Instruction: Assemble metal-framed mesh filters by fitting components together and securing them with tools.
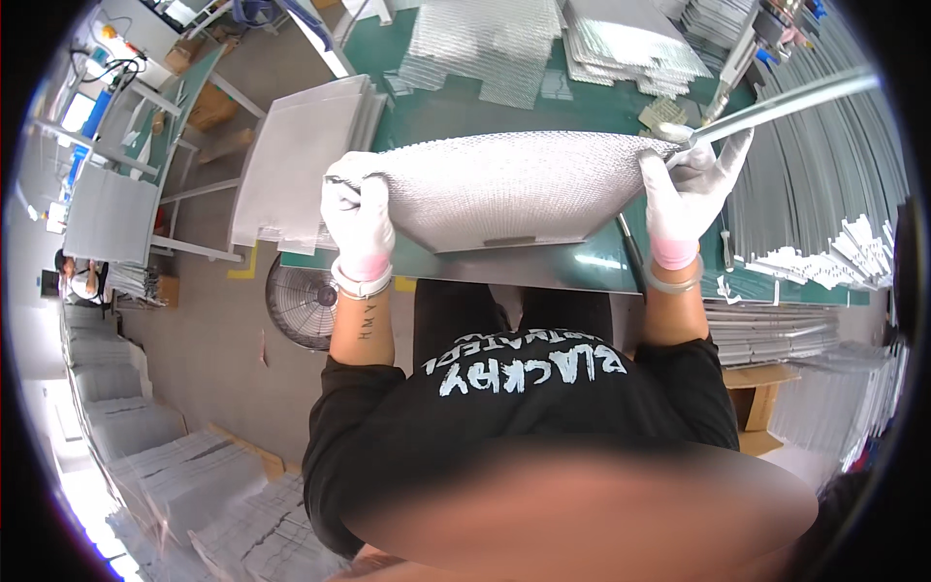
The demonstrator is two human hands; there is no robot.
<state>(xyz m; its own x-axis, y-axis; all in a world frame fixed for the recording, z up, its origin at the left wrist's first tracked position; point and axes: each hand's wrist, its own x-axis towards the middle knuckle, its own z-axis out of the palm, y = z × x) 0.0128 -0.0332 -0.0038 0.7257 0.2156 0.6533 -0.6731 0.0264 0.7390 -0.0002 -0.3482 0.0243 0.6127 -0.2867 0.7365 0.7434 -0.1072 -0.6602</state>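
I hold a silver-grey mesh panel (529, 189) tilted up in front of me, its lower edge close to the green tabletop. At the panel's upper left corner, my left hand (359, 209) is closed, fingers wrapped over the edge. My right hand (687, 194) grips the upper right corner with the thumb on the near face. A long pale metal strip (790, 105) runs from that corner toward the upper right, against the right fingers; part of their hold is hidden. Both hands wear white gloves with pink cuffs.
Mesh sheets (485, 39) and a second stack (630, 44) lie on the green worktable (398, 121). Many metal strips (815, 184) fill its right side. Grey panels (296, 165) stand at left, above a floor fan (303, 303). Another person (85, 281) is far left.
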